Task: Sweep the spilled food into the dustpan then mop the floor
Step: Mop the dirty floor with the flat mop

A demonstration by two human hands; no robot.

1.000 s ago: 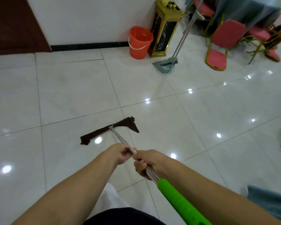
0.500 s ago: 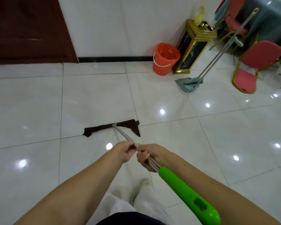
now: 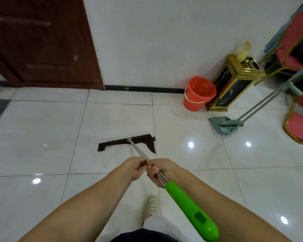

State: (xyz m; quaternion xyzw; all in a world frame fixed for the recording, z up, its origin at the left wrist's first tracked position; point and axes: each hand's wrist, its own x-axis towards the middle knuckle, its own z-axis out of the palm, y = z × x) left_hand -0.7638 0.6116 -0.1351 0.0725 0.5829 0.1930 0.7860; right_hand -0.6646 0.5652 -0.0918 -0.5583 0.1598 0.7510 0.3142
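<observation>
A flat mop with a dark brown cloth head (image 3: 128,142) lies on the white tiled floor in front of me. Its silver pole (image 3: 137,149) runs back to a bright green handle (image 3: 191,209) at the lower right. My left hand (image 3: 134,167) grips the pole just ahead of my right hand (image 3: 157,172), which holds it right above the green grip. A grey-blue dustpan (image 3: 219,125) with a broom in it stands at the right, leaning on a chair. No spilled food shows on the tiles.
An orange bucket (image 3: 198,96) and a gold-framed black bin (image 3: 232,84) stand by the white wall. Red chairs (image 3: 299,126) with gold frames fill the right edge. A dark brown door (image 3: 42,42) is at the upper left. My white shoe (image 3: 151,206) is below my hands.
The view has swung left and the wall and door have come closer. The mop head has slid forward over the tiles. Both hands keep the same grip on the pole.
</observation>
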